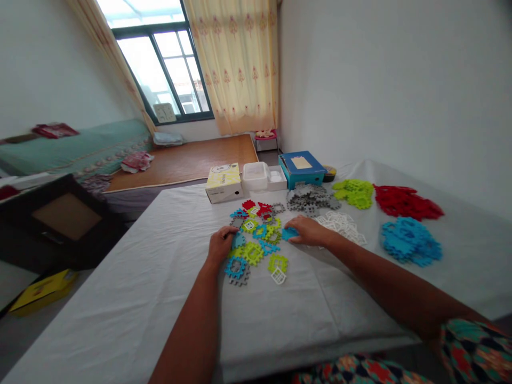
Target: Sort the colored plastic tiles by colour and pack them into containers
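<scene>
Pinched between the fingers of my right hand (307, 230) is a blue interlocking plastic tile (288, 233), held just above the table at the right of a mixed pile. My left hand (220, 245) rests at the pile's left edge, fingers curled beside another blue tile (239, 240); what the fingertips hold, if anything, is hidden. Between the hands lie lime-green tiles (253, 254), red tiles (248, 205), grey tiles and small white window-like pieces. Nearer to me, a white lattice piece (279, 276) overlaps a lime-green tile (277, 262).
Sorted heaps sit to the right: grey (310, 198), lime-green (354, 193), red (406, 201), blue (411, 241) and white pieces (344, 227), the last partly behind my right forearm. A yellow-white box (224, 184), clear container (256, 176) and blue box (302, 168) line the back.
</scene>
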A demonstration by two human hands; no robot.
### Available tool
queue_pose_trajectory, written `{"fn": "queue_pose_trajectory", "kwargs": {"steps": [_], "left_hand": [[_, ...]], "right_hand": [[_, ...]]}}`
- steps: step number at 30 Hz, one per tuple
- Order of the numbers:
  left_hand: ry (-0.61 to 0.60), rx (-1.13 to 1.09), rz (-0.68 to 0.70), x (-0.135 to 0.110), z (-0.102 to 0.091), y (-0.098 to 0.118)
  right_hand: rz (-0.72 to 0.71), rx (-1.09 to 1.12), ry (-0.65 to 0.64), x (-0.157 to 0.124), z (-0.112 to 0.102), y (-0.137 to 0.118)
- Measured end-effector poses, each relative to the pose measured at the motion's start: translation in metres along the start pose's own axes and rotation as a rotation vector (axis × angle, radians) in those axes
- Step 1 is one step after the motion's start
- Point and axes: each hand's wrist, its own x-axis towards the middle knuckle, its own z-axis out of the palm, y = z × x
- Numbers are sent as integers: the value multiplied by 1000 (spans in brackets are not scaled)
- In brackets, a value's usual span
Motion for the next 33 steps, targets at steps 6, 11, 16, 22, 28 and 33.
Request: {"fn": "queue_pose_trajectory", "kwargs": {"steps": [6,11,16,22,28,33], "left_hand": [[-4,22,8,0,-1,-1],[-18,42,0,2,-2,-6],[-19,66,-9,4,-2,-9],[-8,47,-11,1,-1,-3],[0,14,-1,-2,2,1],[-1,-3,10,-3,4,-4]], "right_hand": [[39,99,219,-59,-12,12],[341,-39,405,-132,-28,70],[750,-299,498,-207,-40,130],[820,-266,524,-225,-32,153],[179,24,462,-121,-26,59],[-201,146,208,-21,-8,-38]]}}
